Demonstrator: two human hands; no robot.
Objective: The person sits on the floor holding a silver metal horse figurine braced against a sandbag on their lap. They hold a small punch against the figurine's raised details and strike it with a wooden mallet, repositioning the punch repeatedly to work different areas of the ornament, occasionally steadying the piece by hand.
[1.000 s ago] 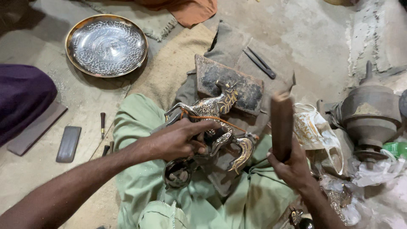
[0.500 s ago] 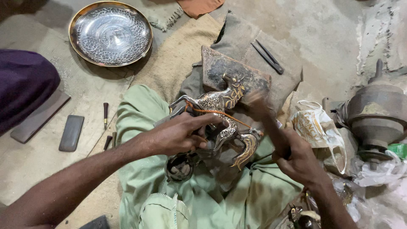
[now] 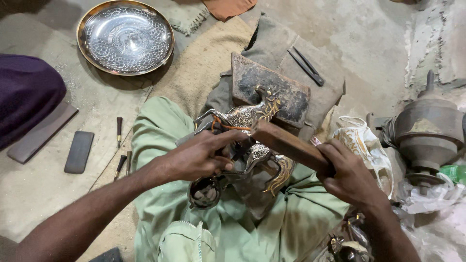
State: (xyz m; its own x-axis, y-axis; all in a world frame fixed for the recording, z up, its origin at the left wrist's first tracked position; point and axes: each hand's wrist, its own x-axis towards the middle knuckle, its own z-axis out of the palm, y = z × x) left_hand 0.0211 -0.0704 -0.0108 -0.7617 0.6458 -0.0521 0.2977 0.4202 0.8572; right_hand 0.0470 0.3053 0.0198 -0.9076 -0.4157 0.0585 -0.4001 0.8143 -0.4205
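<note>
A silver-and-gold metal deer figurine (image 3: pixel 247 116) lies across my lap on pale green cloth. My left hand (image 3: pixel 199 156) grips a thin tool pressed against the figurine's body, fingers closed around it. My right hand (image 3: pixel 350 175) is closed on a brown wooden mallet (image 3: pixel 286 143), whose head rests low, right by the figurine's back and the left fingertips. A dark worn block (image 3: pixel 272 92) sits just beyond the figurine's head.
An engraved round metal plate (image 3: pixel 125 36) lies at the upper left. Small chisels (image 3: pixel 119 131) and a dark flat stone (image 3: pixel 79 151) lie on the floor at left. Dark tongs (image 3: pixel 306 65) rest on grey cloth. A metal vessel (image 3: pixel 429 131) stands at right.
The mallet, held upright a second ago, has swung down and left onto the tool at the figurine. My left hand has stayed in place.
</note>
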